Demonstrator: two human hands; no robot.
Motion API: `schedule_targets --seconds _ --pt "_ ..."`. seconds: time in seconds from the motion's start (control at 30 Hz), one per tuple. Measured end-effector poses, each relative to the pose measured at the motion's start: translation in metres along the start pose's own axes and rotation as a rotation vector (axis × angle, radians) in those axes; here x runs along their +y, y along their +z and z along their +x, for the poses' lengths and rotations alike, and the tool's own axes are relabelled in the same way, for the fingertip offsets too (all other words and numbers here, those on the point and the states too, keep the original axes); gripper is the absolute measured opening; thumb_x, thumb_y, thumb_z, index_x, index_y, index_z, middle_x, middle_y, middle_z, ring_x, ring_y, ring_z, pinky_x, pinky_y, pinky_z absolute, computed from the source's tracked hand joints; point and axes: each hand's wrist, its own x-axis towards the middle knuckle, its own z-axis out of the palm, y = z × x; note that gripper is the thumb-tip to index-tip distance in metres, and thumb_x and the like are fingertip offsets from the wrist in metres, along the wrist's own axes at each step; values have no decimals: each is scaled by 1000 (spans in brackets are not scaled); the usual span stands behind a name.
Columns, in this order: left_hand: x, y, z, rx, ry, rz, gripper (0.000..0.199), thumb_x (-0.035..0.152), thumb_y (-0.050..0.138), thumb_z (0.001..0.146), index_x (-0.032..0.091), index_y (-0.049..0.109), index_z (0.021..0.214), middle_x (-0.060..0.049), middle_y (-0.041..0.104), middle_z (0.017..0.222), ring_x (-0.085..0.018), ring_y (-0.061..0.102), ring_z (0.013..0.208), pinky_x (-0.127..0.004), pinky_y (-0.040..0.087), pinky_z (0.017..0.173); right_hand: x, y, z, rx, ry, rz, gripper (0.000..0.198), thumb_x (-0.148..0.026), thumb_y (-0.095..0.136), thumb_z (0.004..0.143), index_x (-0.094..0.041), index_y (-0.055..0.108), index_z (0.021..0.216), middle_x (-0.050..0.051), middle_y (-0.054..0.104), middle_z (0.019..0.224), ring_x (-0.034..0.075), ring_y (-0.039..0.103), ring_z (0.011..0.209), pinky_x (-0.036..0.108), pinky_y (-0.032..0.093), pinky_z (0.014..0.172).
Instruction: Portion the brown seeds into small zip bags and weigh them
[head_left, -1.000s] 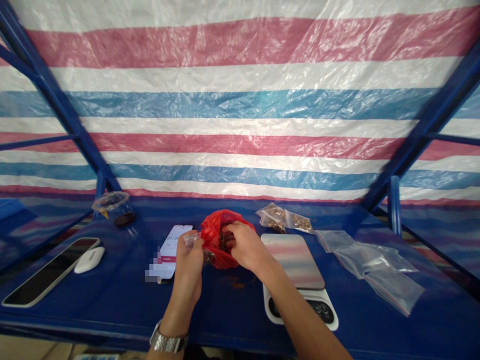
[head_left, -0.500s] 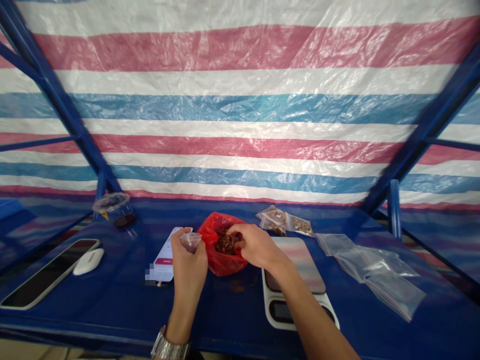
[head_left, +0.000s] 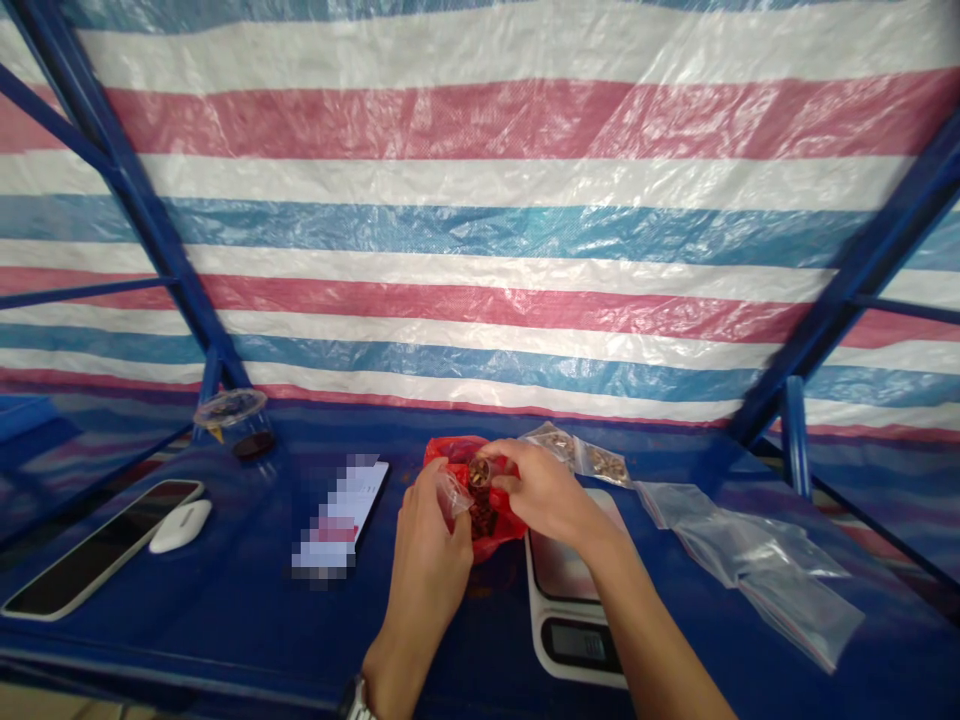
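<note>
My left hand [head_left: 431,550] is closed on a small clear plastic bag [head_left: 453,490], its mouth over the red plastic bag [head_left: 510,532]. Brown dried pieces [head_left: 484,518] lie inside the red bag. In the fingers of my right hand [head_left: 544,490] is a small round cup [head_left: 478,471] filled with these pieces, tilted toward the clear bag. Just right of the red bag, partly under my right forearm, sits a white kitchen scale [head_left: 566,575] with a metal plate.
Filled clear bags [head_left: 604,463] lie behind the scale, and several flat clear bags [head_left: 757,545] to its right. On the left are a lit phone [head_left: 349,510], a dark-screened phone [head_left: 97,555], a white earbud case [head_left: 180,525] and a lidded plastic cup [head_left: 244,425].
My left hand has moved right with the clear bag, up to the red bag. My right hand has lifted the filled cup out of the pieces toward it.
</note>
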Motion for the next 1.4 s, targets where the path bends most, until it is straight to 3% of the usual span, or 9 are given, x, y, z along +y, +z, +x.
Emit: schedule_targets --seconds 0.17,0.43,0.7,0.97,1.13,1.4 --pt "-5 -1 3 -94 -41 62 32 14 58 85 22 66 116 -12 72 112 -33 64 108 -50 47 97 -16 -6 -2 1 -40 35 39 -2 60 85 -24 77 112 5 78 117 23 71 109 33 48 100" --pt "-16 2 2 -162 32 169 30 26 60 92 24 63 122 -11 71 120 -33 62 114 -51 44 101 -43 1 -8 -41 -143 -221 38 3 56 84 -22 75 104 6 72 111 22 67 106 31 46 95" --pt "-19 -2 4 -179 33 184 38 28 61 91 24 59 129 -11 68 122 -33 61 118 -52 45 103 -38 -1 -8 -68 -115 -163 45 9 50 78 -21 73 103 6 68 117 19 69 100 28 46 91" --pt "-24 0 4 -189 44 149 46 22 60 88 24 56 134 -12 66 127 -34 58 123 -54 43 107 -38 2 -10 -77 -149 -97 46 9 45 79 -21 73 100 6 67 114 18 67 102 29 46 100" --pt "-22 0 3 -204 45 117 48 20 58 89 25 56 136 -12 66 131 -33 57 127 -56 40 111 -39 -1 -12 -99 -123 -87 41 10 46 77 -20 71 90 6 67 112 18 66 98 28 48 94" --pt "-18 -3 2 -231 79 89 45 24 57 93 28 54 138 -10 66 137 -31 58 131 -52 37 114 -36 -4 -12 -68 -166 -42 44 11 46 74 -20 71 92 6 68 116 18 65 105 29 45 100"
